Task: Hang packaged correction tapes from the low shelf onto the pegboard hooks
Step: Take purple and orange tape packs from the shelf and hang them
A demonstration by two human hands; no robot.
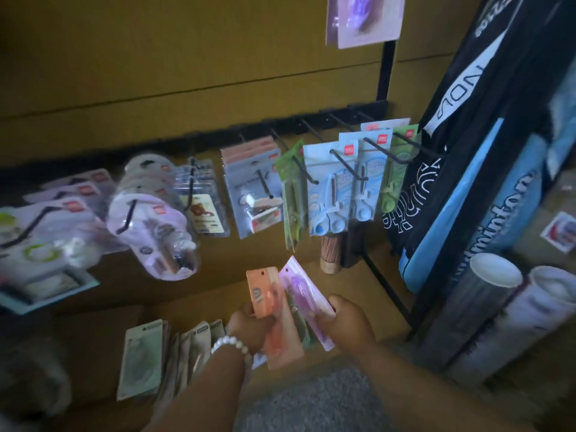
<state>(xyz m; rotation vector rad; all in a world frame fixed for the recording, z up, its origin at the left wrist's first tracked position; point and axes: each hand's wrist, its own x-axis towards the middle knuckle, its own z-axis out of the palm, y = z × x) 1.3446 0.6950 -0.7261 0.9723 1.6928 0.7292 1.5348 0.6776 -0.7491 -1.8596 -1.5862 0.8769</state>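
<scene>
Low in the middle of the head view, my left hand (249,330), with a white bead bracelet on its wrist, grips an orange correction tape pack (268,304). My right hand (350,322) holds a purple correction tape pack (304,299) beside it; a greenish pack shows between the two. More packs (146,358) stand in a row on the low shelf (358,285) left of my hands. Above, black hooks (343,160) carry blue, green and pink packs (327,182).
Blurred purple and white packs (149,213) hang at the left. Black and blue racket bags (473,188) lean at the right, with white-capped tubes (495,294) in a black wire rack below them. Another purple pack (364,17) hangs at the top.
</scene>
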